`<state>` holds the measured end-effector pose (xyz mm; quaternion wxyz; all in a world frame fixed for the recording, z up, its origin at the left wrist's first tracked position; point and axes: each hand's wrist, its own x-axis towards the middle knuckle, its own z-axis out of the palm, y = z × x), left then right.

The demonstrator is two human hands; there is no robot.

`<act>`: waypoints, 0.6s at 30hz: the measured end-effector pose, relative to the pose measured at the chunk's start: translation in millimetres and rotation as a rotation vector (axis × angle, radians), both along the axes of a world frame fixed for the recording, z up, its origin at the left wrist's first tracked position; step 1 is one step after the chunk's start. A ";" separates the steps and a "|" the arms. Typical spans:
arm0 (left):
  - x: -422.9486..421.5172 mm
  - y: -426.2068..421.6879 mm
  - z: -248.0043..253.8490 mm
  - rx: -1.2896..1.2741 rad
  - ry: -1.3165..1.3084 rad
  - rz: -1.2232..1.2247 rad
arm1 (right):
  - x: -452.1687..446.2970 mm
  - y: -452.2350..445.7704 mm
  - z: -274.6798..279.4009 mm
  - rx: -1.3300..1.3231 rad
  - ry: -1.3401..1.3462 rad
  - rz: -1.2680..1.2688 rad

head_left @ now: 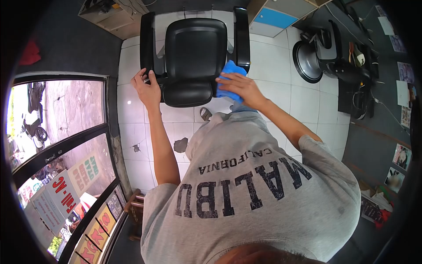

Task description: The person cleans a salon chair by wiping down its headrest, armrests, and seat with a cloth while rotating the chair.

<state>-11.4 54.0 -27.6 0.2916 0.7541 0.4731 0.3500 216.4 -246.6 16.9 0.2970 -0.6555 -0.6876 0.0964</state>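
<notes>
A black padded barber chair [195,48] stands in front of me, with a seat cushion and two black armrests. My left hand [148,90] is at the front end of the left armrest [147,42], its fingers spread and slightly bent, holding nothing. My right hand [246,91] holds a blue cloth [233,68] against the chair's right side, near the front of the right armrest [241,39]. The fingers lie over the cloth, which bulges out around them. The surface under the cloth is hidden.
White floor tiles [272,66] surround the chair, with a dark broken patch [180,145] near my feet. A second chair with a round metal base [307,61] is at the right. Cabinets [274,17] stand at the back, and a glass door [66,145] is on the left.
</notes>
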 end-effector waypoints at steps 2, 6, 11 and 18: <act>1.4 -1.8 4.1 -0.013 -0.011 -0.005 | 13.4 -13.1 -14.1 0.111 0.066 -0.101; 3.7 -0.8 4.5 -0.002 -0.021 -0.001 | 40.4 -33.3 -68.9 -0.197 0.417 -0.571; 4.2 -1.9 4.8 0.007 0.008 0.010 | 11.3 5.0 -64.8 -0.190 0.504 -0.786; 3.8 -0.8 1.8 0.025 0.058 0.013 | -11.7 78.1 -26.8 -0.323 0.329 -0.453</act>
